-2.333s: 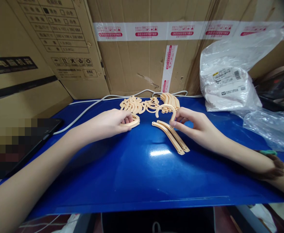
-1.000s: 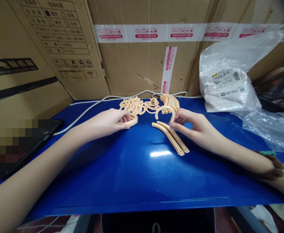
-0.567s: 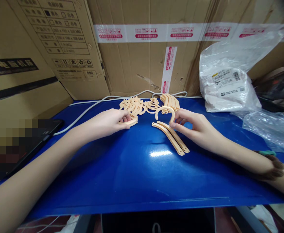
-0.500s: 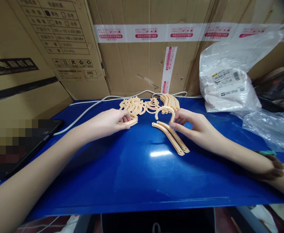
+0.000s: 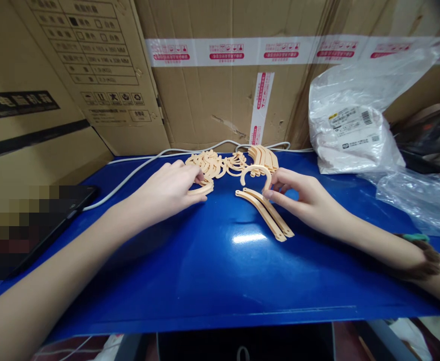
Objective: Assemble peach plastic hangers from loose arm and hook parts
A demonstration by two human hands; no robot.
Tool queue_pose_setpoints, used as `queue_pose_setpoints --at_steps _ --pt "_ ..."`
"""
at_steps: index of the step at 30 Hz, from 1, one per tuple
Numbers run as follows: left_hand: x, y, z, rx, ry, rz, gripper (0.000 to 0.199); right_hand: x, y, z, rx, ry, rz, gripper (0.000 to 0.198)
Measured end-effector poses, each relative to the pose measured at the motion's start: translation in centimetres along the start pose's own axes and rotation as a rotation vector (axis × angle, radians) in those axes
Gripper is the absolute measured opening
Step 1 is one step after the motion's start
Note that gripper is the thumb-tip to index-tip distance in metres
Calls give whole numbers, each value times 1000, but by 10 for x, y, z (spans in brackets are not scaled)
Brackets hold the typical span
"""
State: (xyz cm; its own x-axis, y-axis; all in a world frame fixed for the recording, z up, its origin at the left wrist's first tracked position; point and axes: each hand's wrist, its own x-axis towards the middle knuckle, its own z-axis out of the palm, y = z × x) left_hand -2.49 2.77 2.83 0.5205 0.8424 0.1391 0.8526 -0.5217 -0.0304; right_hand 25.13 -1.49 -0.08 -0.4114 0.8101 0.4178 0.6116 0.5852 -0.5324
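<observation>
My right hand pinches one end of a cream plastic hanger hook, its curve standing up to the left of my fingers. Under and in front of it, two long hanger arms lie side by side on the blue tabletop. My left hand is at a few stacked curved hanger pieces. Its thumb is on their near side and the fingers are parted above them; part of the pieces is hidden by the hand.
Behind the hands lie a heap of curved pieces, some smaller hooks and a stack of hanger arms. A white cable runs along the back. A dark device is at left, a plastic bag at right, cardboard boxes behind.
My left hand has risen slightly, and its fingers have spread from a closed hold around the curved pieces, which stay in place. My right hand and its hook are nearly still.
</observation>
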Motion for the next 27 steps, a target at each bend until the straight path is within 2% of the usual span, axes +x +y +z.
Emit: queue_pose_setpoints --at_steps 2,5,7,10,13,15,18,20,22,24,27 --pt "-4 13 2 18 107 36 34 0 0 0 16 -3 7 20" --pt "-11 39 10 -89 217 167 33 1 -1 2 88 -15 64 22" --pt "-16 55 18 -188 172 340 40 0 -2 4 163 -35 107 23" --pt "-21 69 29 -249 70 522 56 -1 -3 6 251 -51 130 23" --pt "-23 71 33 -250 10 567 61 -1 -5 6 259 -49 120 22" --pt "-21 67 30 -247 13 564 58 -1 -5 6 235 -47 115 23" --pt "-17 54 15 -233 61 527 48 -1 -6 5 209 -39 126 24" --pt "-14 37 1 -202 116 417 43 0 -6 4 204 -27 139 25" --pt "-11 11 -13 -174 129 254 58 0 -6 3 205 -16 149 26" --pt "-10 -20 -23 -149 37 69 82 0 -7 2 202 -14 153 25" --pt "-9 -62 -26 -133 -165 -63 104 -1 -7 1 194 -30 145 24"
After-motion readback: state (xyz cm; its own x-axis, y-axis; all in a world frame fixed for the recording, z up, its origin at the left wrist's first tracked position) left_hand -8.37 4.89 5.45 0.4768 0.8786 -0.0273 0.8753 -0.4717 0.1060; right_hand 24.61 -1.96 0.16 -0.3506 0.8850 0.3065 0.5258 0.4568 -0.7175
